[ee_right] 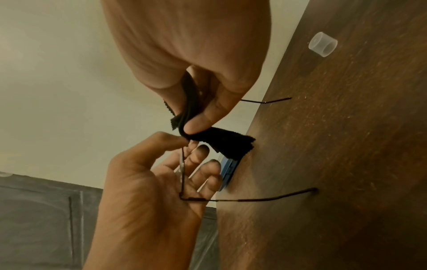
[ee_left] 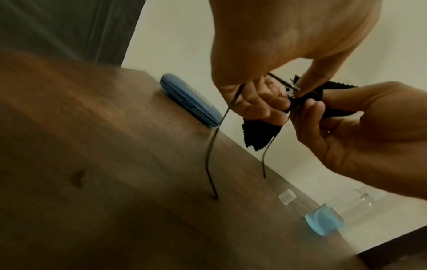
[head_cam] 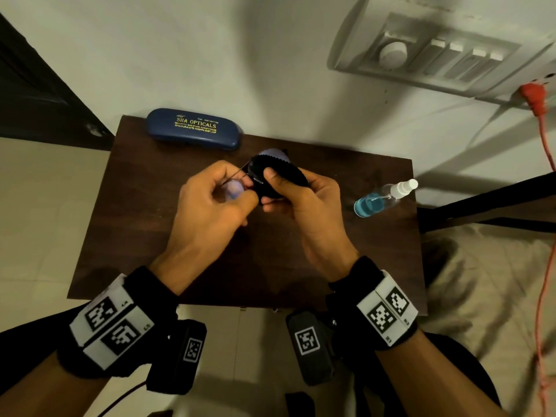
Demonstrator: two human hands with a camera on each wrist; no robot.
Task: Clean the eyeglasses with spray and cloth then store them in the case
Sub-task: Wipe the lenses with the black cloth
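Thin dark wire-framed eyeglasses [head_cam: 234, 188] are held above the dark wooden table [head_cam: 150, 236]. My left hand [head_cam: 240, 191] pinches the frame at one lens. My right hand [head_cam: 270, 188] grips a black cloth [head_cam: 282, 173] folded over the other lens, thumb on top. In the left wrist view both unfolded temples [ee_left: 213, 149] hang down, and their tips reach the tabletop. The right wrist view has the cloth [ee_right: 221, 144] squeezed between thumb and fingers, beside the left hand [ee_right: 150, 191]. A shut blue case [head_cam: 194, 129] lies at the table's far left edge. The spray bottle [head_cam: 382, 195] lies on its side at the right.
The bottle's clear cap [ee_left: 287, 198] stands loose on the table near the bottle. A wall runs right behind the table. A switch panel [head_cam: 427, 58] and an orange cable [head_cam: 541, 136] are on the wall at the right. A dark door [head_cam: 36, 94] is at the left.
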